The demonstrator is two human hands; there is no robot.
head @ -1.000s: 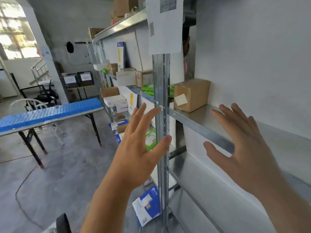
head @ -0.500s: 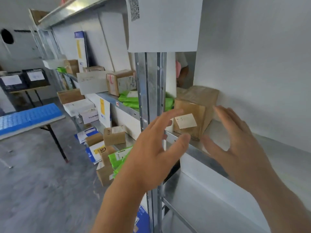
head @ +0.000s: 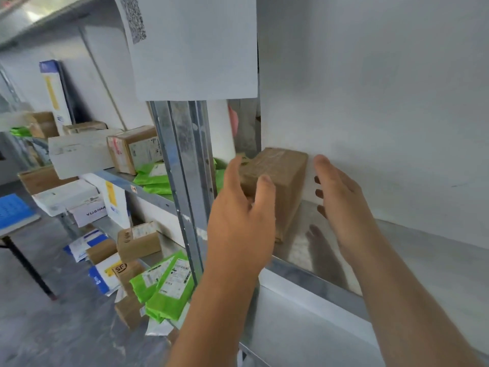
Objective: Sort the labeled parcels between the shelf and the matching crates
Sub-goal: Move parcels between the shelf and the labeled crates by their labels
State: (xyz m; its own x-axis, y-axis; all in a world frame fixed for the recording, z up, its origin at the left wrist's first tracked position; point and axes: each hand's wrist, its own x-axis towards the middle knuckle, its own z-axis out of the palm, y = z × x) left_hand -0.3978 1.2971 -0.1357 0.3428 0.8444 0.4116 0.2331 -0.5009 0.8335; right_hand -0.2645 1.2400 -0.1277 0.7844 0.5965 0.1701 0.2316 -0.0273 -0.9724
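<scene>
Grey concrete floor (head: 53,337) along the lower left of the frame, with a blue table top (head: 14,210) on dark legs at the left edge. Farther right, open metal shelving (head: 148,192) crowded with goods: a white carton (head: 79,154) and a taped brown carton (head: 135,149) at mid-left, green mailer bags (head: 153,178) just beside them, a white box printed YUANM (head: 88,214) below. Lower still, a small brown box (head: 139,241), a carton marked SF (head: 127,271) and more green bags with labels (head: 169,284) toward the lower centre. Upright steel post (head: 185,165) at centre, with a white paper sheet (head: 193,46) bearing a blurred code hung over its top.

Just right of the post, left hand (head: 238,223) raised, fingers spread and lightly bent against the near face of a brown cardboard parcel (head: 277,181); actual contact hard to judge. Parcel standing on the steel shelf (head: 423,260) at centre frame, close against the white back wall (head: 383,102). Right hand (head: 341,205) on the parcel's far side, fingers curved toward it, apart from it by a visible gap. Hands well apart, one on each side of the parcel, neither clamped on it.
</scene>
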